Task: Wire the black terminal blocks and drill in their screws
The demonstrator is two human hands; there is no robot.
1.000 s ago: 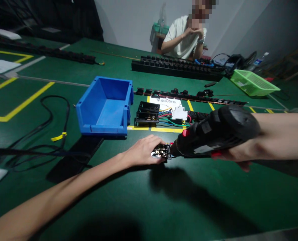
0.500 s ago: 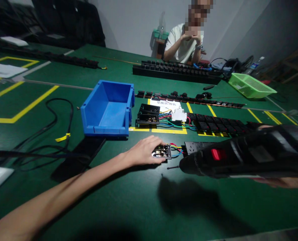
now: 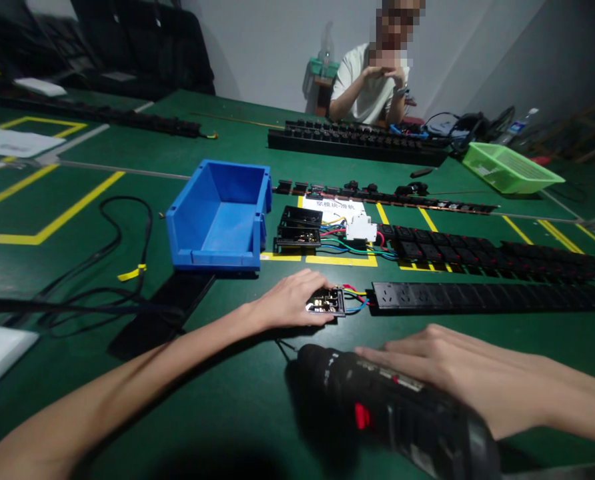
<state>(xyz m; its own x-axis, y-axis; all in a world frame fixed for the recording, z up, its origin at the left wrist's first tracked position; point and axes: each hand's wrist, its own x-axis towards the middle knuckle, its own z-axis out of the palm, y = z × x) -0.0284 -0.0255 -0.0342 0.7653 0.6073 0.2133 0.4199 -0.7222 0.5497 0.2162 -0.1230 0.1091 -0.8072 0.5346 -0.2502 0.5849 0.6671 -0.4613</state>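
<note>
At the near right of the green table (image 3: 217, 400), a black cordless drill (image 3: 392, 407) with a red switch slants toward the left, and whether its body touches the tabletop cannot be told. The person's right hand (image 3: 442, 367) lies along the drill's far side, fingertips against the casing near the chuck; the palm is hidden, so how firmly it closes cannot be told. The thin drill bit (image 3: 287, 346) points left, nearer the viewer than the left hand (image 3: 292, 300) and apart from it.

Just beyond the bit, that left hand pinches the left end of an open black socket module (image 3: 330, 303), thumb along the near edge and fingers over the far edge. The gap between them is only as wide as the module, whose right end sticks out past the grip with brass-coloured contacts facing up. From that free end, red, yellow and blue wires (image 3: 356, 300) run to a long black socket strip (image 3: 477, 297), well clear of the fingers.

Farther back stand a blue bin (image 3: 212, 259), left of two more open black modules (image 3: 298, 238), and a white circuit breaker (image 3: 361, 228) wired to them. A light-green basket (image 3: 502, 175) sits at the far right, and a seated co-worker (image 3: 360, 87) in a white shirt faces the table, hands together.
</note>
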